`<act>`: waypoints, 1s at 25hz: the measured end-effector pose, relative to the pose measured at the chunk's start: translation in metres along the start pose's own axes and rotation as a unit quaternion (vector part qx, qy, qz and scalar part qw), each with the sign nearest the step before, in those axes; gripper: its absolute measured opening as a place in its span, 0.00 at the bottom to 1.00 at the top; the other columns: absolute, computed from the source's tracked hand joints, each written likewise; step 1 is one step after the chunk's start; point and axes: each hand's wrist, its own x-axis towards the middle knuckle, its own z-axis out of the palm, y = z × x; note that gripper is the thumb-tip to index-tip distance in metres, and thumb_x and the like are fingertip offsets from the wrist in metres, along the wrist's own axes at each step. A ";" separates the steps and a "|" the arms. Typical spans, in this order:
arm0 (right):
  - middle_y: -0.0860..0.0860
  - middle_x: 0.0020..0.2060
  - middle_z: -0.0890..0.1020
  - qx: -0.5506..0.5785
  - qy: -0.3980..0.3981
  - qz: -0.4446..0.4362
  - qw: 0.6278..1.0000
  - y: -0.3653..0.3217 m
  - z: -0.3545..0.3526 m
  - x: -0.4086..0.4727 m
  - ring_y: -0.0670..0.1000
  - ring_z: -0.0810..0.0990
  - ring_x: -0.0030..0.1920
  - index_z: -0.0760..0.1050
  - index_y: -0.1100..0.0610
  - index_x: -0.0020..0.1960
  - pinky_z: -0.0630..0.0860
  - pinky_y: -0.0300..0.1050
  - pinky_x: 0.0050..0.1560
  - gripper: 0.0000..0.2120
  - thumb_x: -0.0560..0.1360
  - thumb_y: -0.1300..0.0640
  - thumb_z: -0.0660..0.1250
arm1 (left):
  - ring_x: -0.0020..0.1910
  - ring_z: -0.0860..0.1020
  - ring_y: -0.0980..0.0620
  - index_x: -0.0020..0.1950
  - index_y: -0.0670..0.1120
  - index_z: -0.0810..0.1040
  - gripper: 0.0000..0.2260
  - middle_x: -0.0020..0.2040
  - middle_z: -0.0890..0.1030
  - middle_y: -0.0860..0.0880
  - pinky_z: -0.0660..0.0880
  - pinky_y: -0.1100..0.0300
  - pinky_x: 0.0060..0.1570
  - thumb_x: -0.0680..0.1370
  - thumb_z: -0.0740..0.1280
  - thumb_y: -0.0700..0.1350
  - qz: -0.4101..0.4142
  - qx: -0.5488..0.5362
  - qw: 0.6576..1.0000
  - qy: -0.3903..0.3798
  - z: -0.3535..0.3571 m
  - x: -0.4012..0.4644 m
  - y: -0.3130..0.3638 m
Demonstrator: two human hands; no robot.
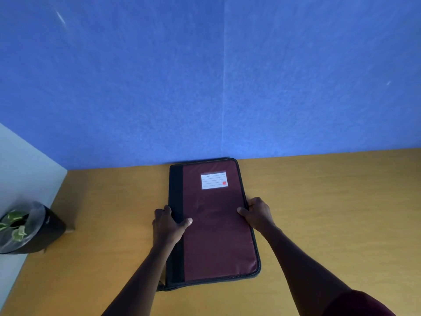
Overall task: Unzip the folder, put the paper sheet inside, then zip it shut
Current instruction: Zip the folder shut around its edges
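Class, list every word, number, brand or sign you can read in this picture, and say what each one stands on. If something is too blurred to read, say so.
No text can be read anywhere in this view.
Label card on the folder: only blank ruled lines, nothing written.
Small red square in the card's corner: possibly a brand mark, too small and blurred to read.
Bin beside the table: no visible lettering.
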 end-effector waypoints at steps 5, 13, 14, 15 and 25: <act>0.52 0.45 0.80 -0.048 0.006 -0.011 0.999 -0.021 0.022 0.007 0.52 0.78 0.43 0.71 0.58 0.53 0.72 0.44 0.34 0.21 0.70 0.45 0.73 | 0.67 0.71 0.41 0.77 0.39 0.61 0.44 0.71 0.65 0.42 0.76 0.51 0.61 0.70 0.76 0.59 0.007 0.009 1.000 -0.003 -0.018 0.023 -0.017; 0.56 0.52 0.78 -0.066 0.039 -0.008 0.997 -0.031 0.036 0.000 0.54 0.76 0.47 0.70 0.60 0.57 0.75 0.48 0.42 0.21 0.72 0.52 0.73 | 0.68 0.69 0.42 0.77 0.40 0.57 0.43 0.71 0.64 0.41 0.76 0.52 0.60 0.72 0.73 0.61 0.023 0.063 0.998 -0.019 -0.022 0.029 -0.019; 0.57 0.55 0.76 -0.064 0.048 -0.016 0.997 -0.033 0.039 -0.003 0.56 0.76 0.51 0.69 0.60 0.60 0.75 0.50 0.46 0.22 0.72 0.53 0.73 | 0.69 0.67 0.42 0.78 0.40 0.55 0.43 0.72 0.63 0.42 0.75 0.52 0.60 0.74 0.71 0.60 0.038 0.087 0.995 -0.010 -0.022 0.026 -0.017; 0.57 0.58 0.75 -0.070 0.061 -0.030 0.995 -0.036 0.042 -0.006 0.58 0.74 0.55 0.68 0.59 0.63 0.75 0.52 0.51 0.23 0.73 0.55 0.72 | 0.71 0.65 0.43 0.79 0.41 0.53 0.42 0.74 0.61 0.42 0.74 0.51 0.62 0.75 0.70 0.59 0.067 0.109 0.992 0.005 -0.021 0.023 -0.014; 0.52 0.79 0.43 -0.224 0.066 -0.161 0.959 -0.029 0.087 -0.040 0.53 0.39 0.78 0.43 0.57 0.79 0.41 0.54 0.77 0.34 0.80 0.43 0.50 | 0.78 0.35 0.46 0.81 0.45 0.41 0.36 0.80 0.37 0.46 0.39 0.48 0.78 0.82 0.55 0.60 0.227 0.202 0.952 -0.032 0.014 0.019 -0.009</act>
